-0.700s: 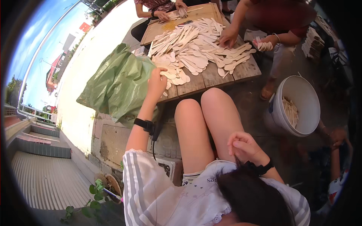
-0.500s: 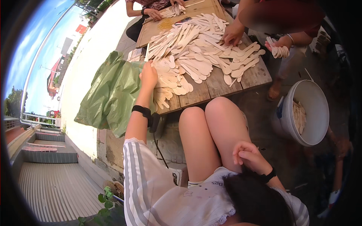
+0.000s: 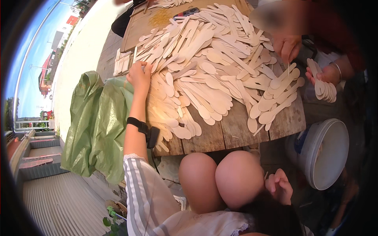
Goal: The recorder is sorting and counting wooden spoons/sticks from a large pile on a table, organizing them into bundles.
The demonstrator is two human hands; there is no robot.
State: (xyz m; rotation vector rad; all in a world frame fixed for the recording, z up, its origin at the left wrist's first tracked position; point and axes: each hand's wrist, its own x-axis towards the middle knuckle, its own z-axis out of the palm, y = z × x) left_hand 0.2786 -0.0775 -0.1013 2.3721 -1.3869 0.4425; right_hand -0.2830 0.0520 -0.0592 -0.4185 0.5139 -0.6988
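A broad heap of flat wooden spoons (image 3: 208, 65) covers most of the wooden table (image 3: 204, 137) in front of me. My left hand (image 3: 139, 76) is at the heap's left edge, its fingers pinched at the lower end of a thin pale wooden stick (image 3: 135, 54). Under that wrist, a green plastic bag (image 3: 108, 126) hangs over the table's left side. My right hand (image 3: 280, 187) rests low beside my right knee, away from the table. Its fingers are loosely curled and apart, and I see nothing held in them.
At the right, a co-worker's hand (image 3: 287, 47) reaches to the spoons; their other hand (image 3: 328, 74) holds a fanned bundle of spoons (image 3: 323, 86). A white bucket (image 3: 328, 153) stands below. Rubber bands (image 3: 161, 19) and a dark handheld object (image 3: 186, 13) lie at the back.
My view has shifted, so the table looks nearer and larger. The co-worker's reaching hand has gone from the heap's middle to its right edge. My left hand keeps its pinch.
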